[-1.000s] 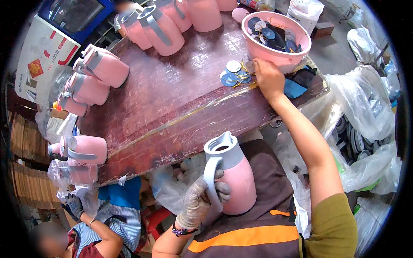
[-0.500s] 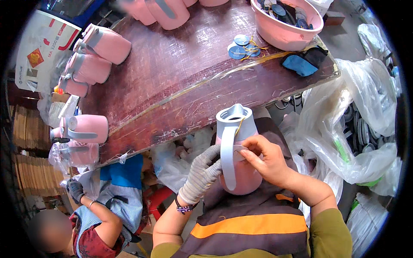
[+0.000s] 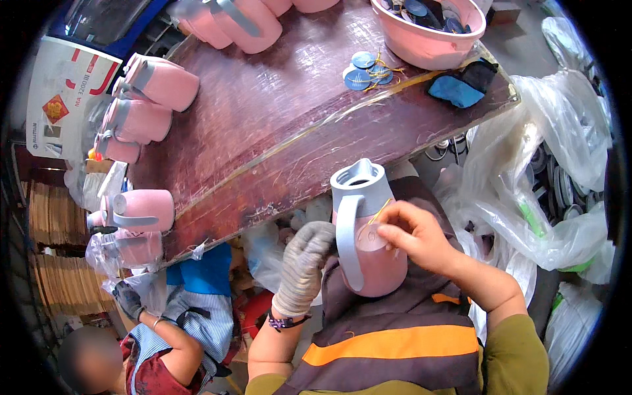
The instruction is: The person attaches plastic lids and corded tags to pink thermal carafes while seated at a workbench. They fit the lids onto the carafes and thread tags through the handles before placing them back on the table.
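Observation:
A pink jug [image 3: 382, 270] with a pale grey-blue collar, spout and long handle [image 3: 347, 243] stands upright against my lap, its mouth open at the top. On its body, beside the handle, lies a pale round hang tag [image 3: 371, 237] with a thin yellow string. My bare right hand [image 3: 418, 237] pinches the tag's right edge between thumb and forefinger, close to the string. My left hand [image 3: 305, 260], in a striped grey glove, is just left of the handle and apart from the jug. Its fingers are loosely bent and slightly blurred; nothing shows in them.
On the dark red table [image 3: 263, 118] lie round blue tags [image 3: 363, 69] with yellow strings. A pink basin [image 3: 428, 43] of tags and a blue-black cloth item [image 3: 461, 89] are nearby. More pink jugs [image 3: 164, 82] line the left. A co-worker [image 3: 164, 342] sits lower left; plastic bags [image 3: 553, 138] lie right.
My left hand has come off the jug and moved a little left. My right hand has shifted slightly right along the tag. The whole view has turned slightly.

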Demonstrator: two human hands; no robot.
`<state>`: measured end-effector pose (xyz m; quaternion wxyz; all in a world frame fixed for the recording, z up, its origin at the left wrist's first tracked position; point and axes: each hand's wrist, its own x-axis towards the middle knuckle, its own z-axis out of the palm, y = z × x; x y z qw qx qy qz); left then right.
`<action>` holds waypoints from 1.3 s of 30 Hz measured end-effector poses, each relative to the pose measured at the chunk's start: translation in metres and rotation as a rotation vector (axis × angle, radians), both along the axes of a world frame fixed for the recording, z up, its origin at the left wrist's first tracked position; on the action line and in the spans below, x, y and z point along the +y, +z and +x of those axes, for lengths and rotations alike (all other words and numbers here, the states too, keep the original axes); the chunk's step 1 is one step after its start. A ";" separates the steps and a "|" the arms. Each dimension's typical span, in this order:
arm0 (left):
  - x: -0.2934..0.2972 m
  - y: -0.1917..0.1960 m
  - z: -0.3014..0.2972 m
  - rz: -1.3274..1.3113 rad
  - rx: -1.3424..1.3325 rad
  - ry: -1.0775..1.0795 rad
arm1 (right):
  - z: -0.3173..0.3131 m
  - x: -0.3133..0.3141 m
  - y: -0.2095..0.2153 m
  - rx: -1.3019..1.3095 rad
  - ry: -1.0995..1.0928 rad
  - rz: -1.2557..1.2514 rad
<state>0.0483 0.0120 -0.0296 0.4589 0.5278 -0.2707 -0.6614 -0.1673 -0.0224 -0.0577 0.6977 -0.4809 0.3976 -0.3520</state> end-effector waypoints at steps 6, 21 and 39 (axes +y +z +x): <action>-0.004 0.003 -0.004 -0.064 -0.405 -0.323 | 0.010 0.003 0.002 0.410 -0.026 -0.654; -0.002 0.005 0.009 0.090 -0.310 -0.225 | -0.001 0.004 -0.002 0.053 -0.071 -0.007; 0.020 0.020 0.016 -0.125 0.091 -0.214 | -0.014 0.003 0.010 -0.607 0.030 0.559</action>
